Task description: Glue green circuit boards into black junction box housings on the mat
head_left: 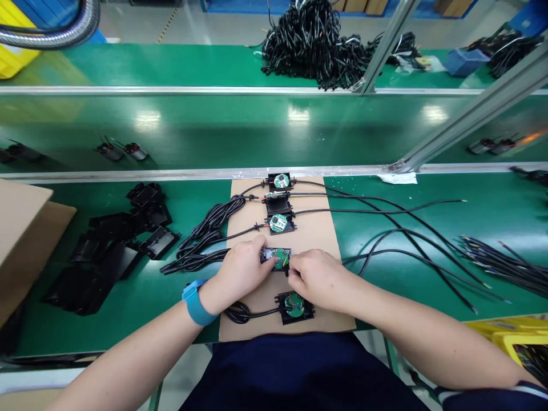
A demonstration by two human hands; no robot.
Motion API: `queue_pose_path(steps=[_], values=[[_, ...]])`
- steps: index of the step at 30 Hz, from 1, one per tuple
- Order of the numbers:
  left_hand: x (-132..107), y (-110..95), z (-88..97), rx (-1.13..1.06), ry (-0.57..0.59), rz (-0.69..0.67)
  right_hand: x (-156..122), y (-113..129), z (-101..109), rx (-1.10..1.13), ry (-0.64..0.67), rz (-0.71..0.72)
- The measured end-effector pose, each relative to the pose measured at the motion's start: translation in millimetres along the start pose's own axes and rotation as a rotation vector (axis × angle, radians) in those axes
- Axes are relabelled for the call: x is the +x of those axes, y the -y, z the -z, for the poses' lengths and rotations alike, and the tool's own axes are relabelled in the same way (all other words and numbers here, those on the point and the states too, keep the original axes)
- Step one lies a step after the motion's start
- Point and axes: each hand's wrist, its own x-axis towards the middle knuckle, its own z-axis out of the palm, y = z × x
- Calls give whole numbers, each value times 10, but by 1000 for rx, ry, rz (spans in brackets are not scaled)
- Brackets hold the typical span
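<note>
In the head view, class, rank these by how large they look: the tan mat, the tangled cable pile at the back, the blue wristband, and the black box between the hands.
1. Tan mat
2. Cable pile, though it lies farther away, so its true size is unsure
3. Blue wristband and black box, partly covered by both hands: too alike to rank

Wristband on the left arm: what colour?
Blue. The wristband shows clearly in the head view, just behind the left hand.

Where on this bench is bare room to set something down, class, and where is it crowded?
Free: the green mat between the pile of black plastic housings and the tan cardboard sheet. Crowded: the sheet's middle, where the left hand and right hand grip a black box holding a green circuit board; loose black cables cross the right.
</note>
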Motion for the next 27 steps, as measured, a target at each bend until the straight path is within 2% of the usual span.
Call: queue_pose_path(steps=[4,11,19,23,27], values=[[-19,16,-10,1,3,-16,-11,15,-8,31,26,-18],[-27,5,17,-48,40,-42,-75,63,-96,-8,-20,-11],[-6,15,9,-63,91,-42,70,37,-56,137,119,-55],[-24,30,-17,-77,60,-43,-19,36,-163,87,15,-105],[-30,14,-12,-64,75,-50,-151,50,-258,27,1,-69]])
